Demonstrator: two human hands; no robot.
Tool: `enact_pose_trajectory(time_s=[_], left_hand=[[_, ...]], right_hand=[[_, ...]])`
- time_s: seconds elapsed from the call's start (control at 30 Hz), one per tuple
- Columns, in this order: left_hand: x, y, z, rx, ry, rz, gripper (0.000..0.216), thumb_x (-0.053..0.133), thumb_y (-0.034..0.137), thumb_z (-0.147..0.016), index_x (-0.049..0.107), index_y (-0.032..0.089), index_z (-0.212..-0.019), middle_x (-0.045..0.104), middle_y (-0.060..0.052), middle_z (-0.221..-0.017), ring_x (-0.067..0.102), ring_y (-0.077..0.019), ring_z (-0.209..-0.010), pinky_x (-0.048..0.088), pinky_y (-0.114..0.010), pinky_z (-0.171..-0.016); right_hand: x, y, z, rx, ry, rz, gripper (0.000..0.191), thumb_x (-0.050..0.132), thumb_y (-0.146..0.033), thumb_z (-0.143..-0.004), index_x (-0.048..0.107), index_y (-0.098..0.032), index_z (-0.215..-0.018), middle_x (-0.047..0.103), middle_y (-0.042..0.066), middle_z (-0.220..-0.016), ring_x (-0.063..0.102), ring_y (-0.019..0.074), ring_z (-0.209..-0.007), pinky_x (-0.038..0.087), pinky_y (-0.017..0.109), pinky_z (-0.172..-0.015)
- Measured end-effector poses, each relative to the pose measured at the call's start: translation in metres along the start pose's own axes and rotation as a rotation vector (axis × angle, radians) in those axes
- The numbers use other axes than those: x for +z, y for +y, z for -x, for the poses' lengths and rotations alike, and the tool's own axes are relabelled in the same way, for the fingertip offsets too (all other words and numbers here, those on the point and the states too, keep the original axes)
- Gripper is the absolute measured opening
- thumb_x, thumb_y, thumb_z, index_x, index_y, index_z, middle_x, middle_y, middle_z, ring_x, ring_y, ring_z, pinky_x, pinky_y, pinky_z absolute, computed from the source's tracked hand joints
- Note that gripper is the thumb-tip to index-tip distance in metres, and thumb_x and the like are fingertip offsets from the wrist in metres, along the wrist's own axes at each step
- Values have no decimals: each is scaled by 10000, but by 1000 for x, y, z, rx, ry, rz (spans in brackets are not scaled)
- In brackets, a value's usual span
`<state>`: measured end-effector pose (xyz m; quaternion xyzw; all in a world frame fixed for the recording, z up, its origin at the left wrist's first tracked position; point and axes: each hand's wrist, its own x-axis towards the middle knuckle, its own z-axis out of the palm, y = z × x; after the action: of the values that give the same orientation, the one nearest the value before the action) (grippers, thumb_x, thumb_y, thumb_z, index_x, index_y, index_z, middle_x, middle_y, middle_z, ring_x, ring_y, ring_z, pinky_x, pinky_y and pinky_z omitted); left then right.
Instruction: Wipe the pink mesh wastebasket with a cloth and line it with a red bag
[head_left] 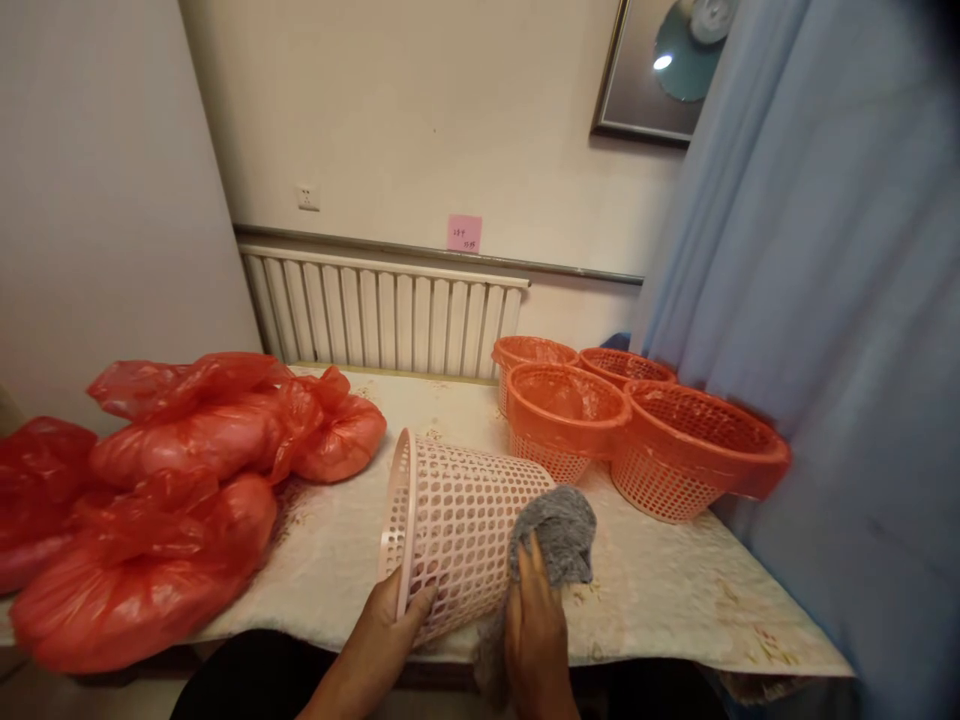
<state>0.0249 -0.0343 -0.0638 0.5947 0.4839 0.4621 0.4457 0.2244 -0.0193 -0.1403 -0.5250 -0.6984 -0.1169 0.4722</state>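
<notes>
A pale pink perforated plastic basket (457,520) lies on its side near the front edge of the table (660,590), its open mouth facing left. My left hand (390,625) grips the basket's rim from below, thumb on the outside wall. My right hand (536,625) presses a grey cloth (559,535) against the basket's bottom end, fingers lying flat over the cloth. Part of the cloth hangs down below the table edge.
Several orange baskets (566,420), two lined with red plastic, stand at the back right. A pile of red plastic bags (172,480) covers the table's left side. A white radiator (382,315) runs behind, and a blue curtain (832,330) hangs on the right.
</notes>
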Motion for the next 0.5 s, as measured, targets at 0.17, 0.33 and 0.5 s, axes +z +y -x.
enact_pose_trajectory(time_s=[0.17,0.33,0.5], left_hand=[[1,-5,3,17,-39,40,408,545,401,-857,655,127,-1139,724,-111,-1132,652,-283,-1069,468,-417,-1006],[3,-4,9,33,14,-19,361,583,374,-806,706,136,-1049,728,-116,-1131,625,-311,-1116,406,-455,-1067],[6,-14,19,93,-20,-37,363,547,375,-833,715,160,-1072,732,-107,-1134,653,-295,-1085,456,-414,-1030]], right_hand=[[-6,-51,-9,-373,-103,-38,603,327,-46,-881,281,-111,-1479,486,161,-1413,472,263,-1307,474,406,-890],[-16,-78,-43,-501,-226,-89,513,346,-50,-858,440,-53,-1362,503,182,-1392,432,274,-1337,462,435,-888],[-25,-92,-79,-501,-220,-139,516,338,-41,-852,441,-61,-1357,508,166,-1393,354,263,-1387,401,488,-974]])
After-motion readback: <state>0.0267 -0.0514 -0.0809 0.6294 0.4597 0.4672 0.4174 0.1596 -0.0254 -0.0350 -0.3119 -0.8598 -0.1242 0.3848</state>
